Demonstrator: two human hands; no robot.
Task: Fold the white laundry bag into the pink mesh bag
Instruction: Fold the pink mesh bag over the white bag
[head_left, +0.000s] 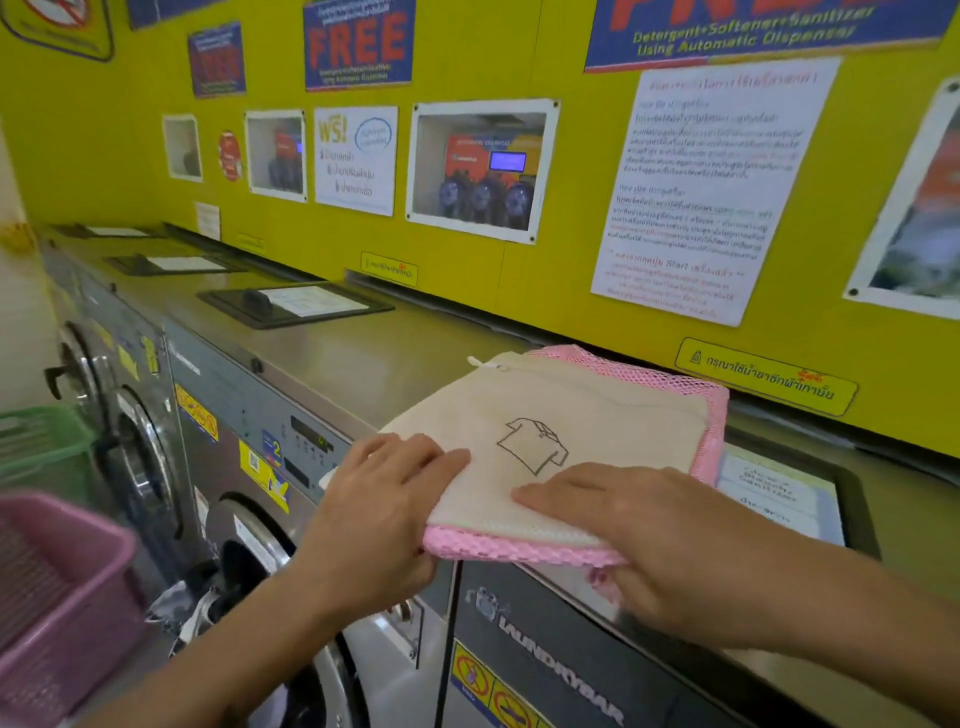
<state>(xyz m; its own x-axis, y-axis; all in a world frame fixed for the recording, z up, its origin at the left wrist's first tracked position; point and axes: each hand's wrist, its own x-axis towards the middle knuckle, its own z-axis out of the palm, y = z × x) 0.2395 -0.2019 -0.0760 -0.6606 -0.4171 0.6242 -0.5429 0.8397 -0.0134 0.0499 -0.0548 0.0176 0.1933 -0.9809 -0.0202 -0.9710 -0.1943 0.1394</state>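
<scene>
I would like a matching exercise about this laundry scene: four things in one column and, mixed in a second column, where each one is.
Things:
1. white laundry bag
2. pink mesh bag
3. pink basket
4. green basket

Places:
A. bottom left corner of the view
B. lying on top, under both hands
C. far left, behind the other basket
D. on the washer top, edges showing beneath the white one

Pairs: 1-B, 2-D, 3-A, 4-C

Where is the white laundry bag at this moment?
In the head view, right of centre, the white laundry bag lies flat on the pink mesh bag atop the washing machine, with the left hand and right hand on its near edge.
</scene>
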